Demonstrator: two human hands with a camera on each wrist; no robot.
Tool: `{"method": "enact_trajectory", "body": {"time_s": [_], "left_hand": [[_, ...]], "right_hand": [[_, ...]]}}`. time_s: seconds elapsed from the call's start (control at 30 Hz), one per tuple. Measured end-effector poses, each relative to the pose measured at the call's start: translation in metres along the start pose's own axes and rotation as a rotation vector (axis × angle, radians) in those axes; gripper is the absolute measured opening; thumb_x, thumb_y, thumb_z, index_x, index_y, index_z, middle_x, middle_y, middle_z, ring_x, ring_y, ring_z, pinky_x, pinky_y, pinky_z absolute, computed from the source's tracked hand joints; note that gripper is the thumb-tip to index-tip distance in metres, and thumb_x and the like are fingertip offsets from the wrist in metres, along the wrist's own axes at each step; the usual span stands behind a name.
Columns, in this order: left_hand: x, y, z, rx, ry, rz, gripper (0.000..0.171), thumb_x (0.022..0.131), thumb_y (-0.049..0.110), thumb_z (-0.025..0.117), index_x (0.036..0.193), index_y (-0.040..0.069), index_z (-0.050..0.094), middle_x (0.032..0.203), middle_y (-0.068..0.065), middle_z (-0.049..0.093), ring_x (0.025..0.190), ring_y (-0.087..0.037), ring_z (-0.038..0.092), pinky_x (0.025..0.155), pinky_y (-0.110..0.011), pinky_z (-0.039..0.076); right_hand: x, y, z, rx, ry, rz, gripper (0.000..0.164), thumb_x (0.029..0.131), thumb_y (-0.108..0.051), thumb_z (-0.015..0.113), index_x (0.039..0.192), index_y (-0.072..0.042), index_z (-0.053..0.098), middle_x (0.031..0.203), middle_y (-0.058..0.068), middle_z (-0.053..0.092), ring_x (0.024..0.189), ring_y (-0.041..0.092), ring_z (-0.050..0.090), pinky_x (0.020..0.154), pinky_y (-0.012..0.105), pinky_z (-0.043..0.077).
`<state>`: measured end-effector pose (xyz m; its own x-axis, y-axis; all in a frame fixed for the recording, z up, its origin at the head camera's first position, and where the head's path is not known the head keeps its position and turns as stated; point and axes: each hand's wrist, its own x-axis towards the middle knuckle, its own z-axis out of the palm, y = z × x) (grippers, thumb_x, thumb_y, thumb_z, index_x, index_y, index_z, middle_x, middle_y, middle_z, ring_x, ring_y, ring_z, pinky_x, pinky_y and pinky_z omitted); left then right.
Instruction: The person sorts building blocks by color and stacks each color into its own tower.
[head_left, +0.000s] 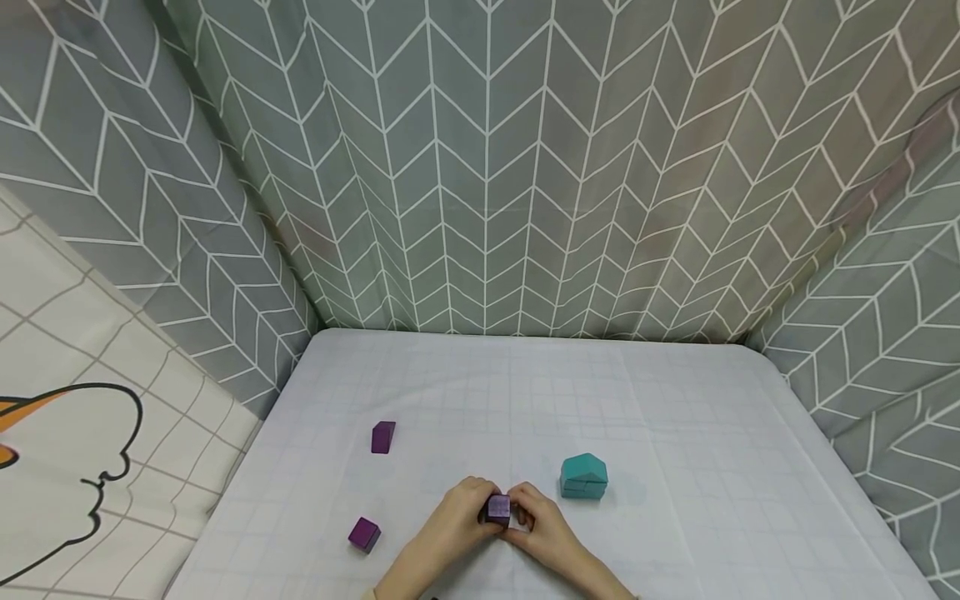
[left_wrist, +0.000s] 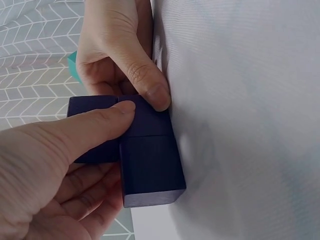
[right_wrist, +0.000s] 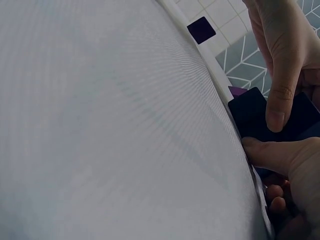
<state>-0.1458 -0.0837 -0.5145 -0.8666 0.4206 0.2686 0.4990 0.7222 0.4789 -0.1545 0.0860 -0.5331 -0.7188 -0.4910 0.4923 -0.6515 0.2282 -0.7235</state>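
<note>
Purple blocks point(head_left: 498, 510) stand together near the front of the table, between both hands. In the left wrist view, they look like several dark purple blocks point(left_wrist: 152, 170) set against each other, with seams between them. My left hand point(head_left: 459, 517) grips them from the left, its thumb point(left_wrist: 107, 120) across a front face. From the right, my right hand point(head_left: 547, 529) pinches the blocks low down, its thumb point(left_wrist: 157, 95) close to the cloth. In the right wrist view, the blocks point(right_wrist: 250, 107) look almost black, and the hands hide part of them.
A purple cube point(head_left: 364, 535) lies to the left, and a purple block with a slanted side point(head_left: 382, 437) lies farther back. Right of the hands stands a teal piece with a peaked top point(head_left: 583, 477). A white cloth covers the table point(head_left: 690, 467); patterned curtains point(head_left: 487, 167) surround it.
</note>
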Motion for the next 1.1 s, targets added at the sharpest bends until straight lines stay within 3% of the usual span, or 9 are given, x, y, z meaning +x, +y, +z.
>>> {"method": "enact_trajectory", "body": {"time_s": [0.37,0.57,0.73,0.9,1.1], "left_hand": [[0.001,-0.002,0.001,0.010,0.009,0.022,0.033,0.063,0.018,0.079,0.087,0.011,0.059,0.081,0.008,0.059,0.078,-0.006,0.052,0.071,-0.021,0.046],[0.003,0.002,-0.003,-0.001,-0.011,0.019,0.038,0.063,0.024,0.079,0.092,0.008,0.060,0.085,0.005,0.060,0.081,-0.006,0.051,0.072,-0.020,0.045],[0.008,0.013,-0.016,-0.007,0.023,0.049,0.043,0.065,0.026,0.078,0.097,0.004,0.060,0.091,0.000,0.060,0.086,-0.009,0.052,0.075,-0.019,0.045],[0.013,0.023,-0.033,0.016,0.056,0.055,0.045,0.068,0.032,0.075,0.101,0.005,0.059,0.095,-0.001,0.058,0.091,-0.011,0.051,0.078,-0.021,0.046],[0.015,0.023,-0.050,0.037,0.100,0.048,0.044,0.071,0.033,0.072,0.103,0.005,0.058,0.097,-0.001,0.058,0.092,-0.012,0.052,0.076,-0.023,0.047]], "right_hand": [[-0.001,0.003,0.001,0.006,0.002,-0.007,0.034,0.060,0.005,0.076,0.088,-0.004,0.058,0.080,0.004,0.052,0.055,0.020,0.044,0.043,0.021,0.037],[-0.009,0.029,0.009,-0.022,0.007,-0.026,0.034,0.063,-0.002,0.077,0.089,-0.011,0.057,0.078,0.001,0.050,0.056,0.011,0.043,0.046,0.011,0.034],[-0.013,0.037,0.011,-0.037,-0.012,-0.016,0.030,0.069,-0.012,0.075,0.093,-0.016,0.057,0.082,-0.007,0.049,0.059,0.005,0.041,0.048,0.009,0.034],[-0.013,0.035,0.010,-0.028,-0.033,0.028,0.032,0.068,-0.012,0.076,0.094,-0.017,0.057,0.086,-0.009,0.050,0.061,0.004,0.042,0.049,0.012,0.036],[-0.012,0.032,0.009,-0.032,-0.048,0.079,0.035,0.066,-0.010,0.076,0.094,-0.018,0.058,0.082,-0.009,0.049,0.062,0.006,0.043,0.050,0.013,0.038]]}}
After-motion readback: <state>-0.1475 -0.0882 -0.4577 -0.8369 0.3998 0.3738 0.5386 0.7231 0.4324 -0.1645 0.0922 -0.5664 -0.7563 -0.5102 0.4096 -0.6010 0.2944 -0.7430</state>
